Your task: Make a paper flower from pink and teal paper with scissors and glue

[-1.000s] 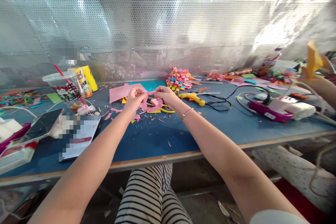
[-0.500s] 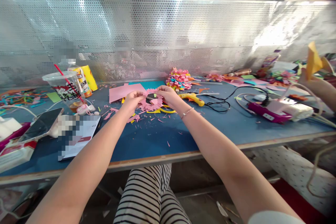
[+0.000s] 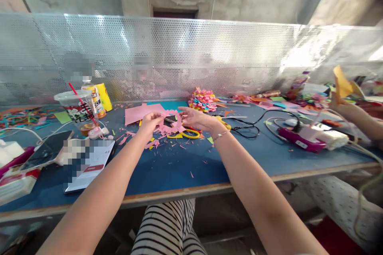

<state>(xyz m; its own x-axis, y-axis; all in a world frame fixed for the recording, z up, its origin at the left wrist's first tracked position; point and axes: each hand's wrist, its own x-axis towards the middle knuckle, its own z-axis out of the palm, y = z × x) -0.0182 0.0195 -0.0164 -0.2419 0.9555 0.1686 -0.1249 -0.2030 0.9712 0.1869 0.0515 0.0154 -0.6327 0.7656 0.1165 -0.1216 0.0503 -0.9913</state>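
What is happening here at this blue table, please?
A person seated at the blue table holds a pink cut-paper piece above it. The left hand pinches one side, while the right hand touches the other with open fingers. Pink scraps, yellow-handled scissors and a drink cup lie around.

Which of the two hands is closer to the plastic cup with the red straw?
Left. The left hand is just right of the plastic cup; the right hand is farther right, beyond the pink paper cutout.
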